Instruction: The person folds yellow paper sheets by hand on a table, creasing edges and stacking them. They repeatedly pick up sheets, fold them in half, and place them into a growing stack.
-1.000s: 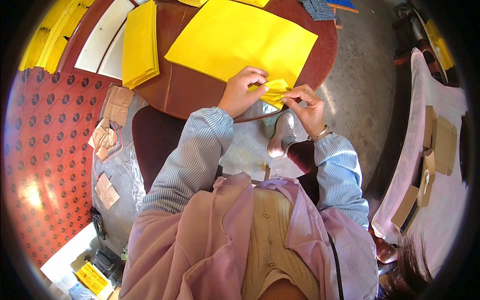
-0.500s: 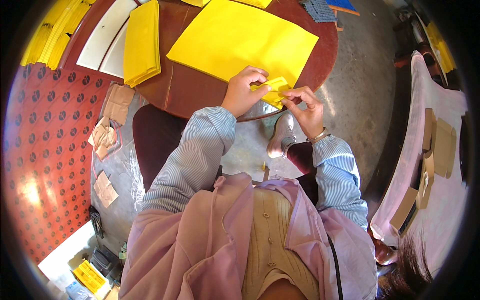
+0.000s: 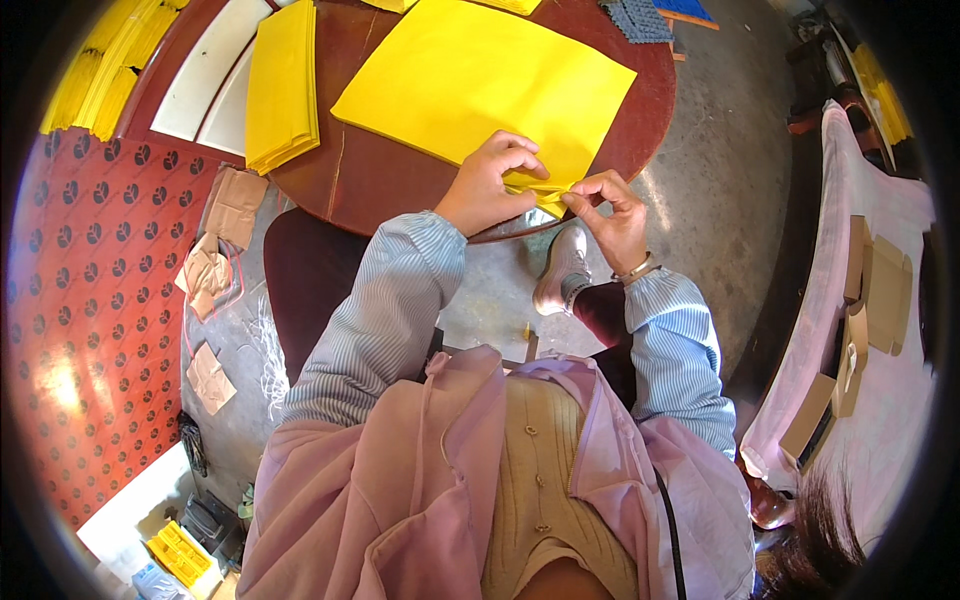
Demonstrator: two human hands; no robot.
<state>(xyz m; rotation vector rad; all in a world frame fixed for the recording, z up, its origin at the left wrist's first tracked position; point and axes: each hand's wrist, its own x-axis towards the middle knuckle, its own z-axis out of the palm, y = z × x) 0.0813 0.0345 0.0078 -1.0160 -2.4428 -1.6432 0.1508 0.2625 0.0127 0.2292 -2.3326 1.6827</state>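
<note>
A wide, flat yellow sheet (image 3: 480, 80), which looks like cloth and may be a stack, lies on a round red-brown table (image 3: 375, 185). Its near corner is bunched and folded at the table's front edge. My left hand (image 3: 495, 185) curls over that corner, fingers bent and thumb against the folded part. On the other side, my right hand (image 3: 615, 215) pinches the tip of the corner between thumb and forefinger. The exact layers between my fingers are partly hidden.
A folded yellow stack (image 3: 283, 85) lies at the table's left. A grey textured mat (image 3: 638, 20) is at the far right edge. Opened cardboard boxes (image 3: 885, 295) rest on a pink-white cloth at right. Brown paper pieces (image 3: 210, 377) lie on the floor at left.
The raised yellow flap between my hands has been folded down and bunched. My left thumb has shifted slightly toward the near edge. My right hand keeps its pinch.
</note>
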